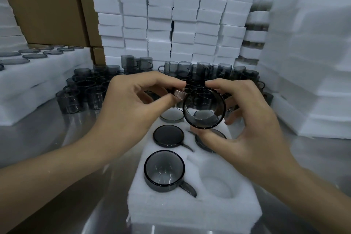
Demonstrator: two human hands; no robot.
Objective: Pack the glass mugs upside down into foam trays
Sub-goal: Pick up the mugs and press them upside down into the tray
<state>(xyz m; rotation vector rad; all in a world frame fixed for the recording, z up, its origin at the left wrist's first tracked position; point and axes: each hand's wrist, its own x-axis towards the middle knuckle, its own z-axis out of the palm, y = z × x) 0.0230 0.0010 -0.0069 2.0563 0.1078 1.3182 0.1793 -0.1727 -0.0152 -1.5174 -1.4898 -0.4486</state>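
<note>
A smoky grey glass mug [204,108] hangs in the air above the white foam tray [190,213], its open mouth facing me. My right hand [245,125] grips its rim and side. My left hand [133,104] pinches the mug's handle [178,94] between thumb and fingers. In the tray sit several mugs bottom up: one at the near left [164,170], one in the middle left [168,136], others partly hidden under my hands. The near right pocket [217,186] holds nothing.
Many loose grey mugs [85,89] stand on the steel table behind the tray. A filled foam tray [38,74] lies at the left. Stacks of white foam blocks [180,15] rise behind and at the right [307,62]. Cardboard boxes [47,5] stand at the back left.
</note>
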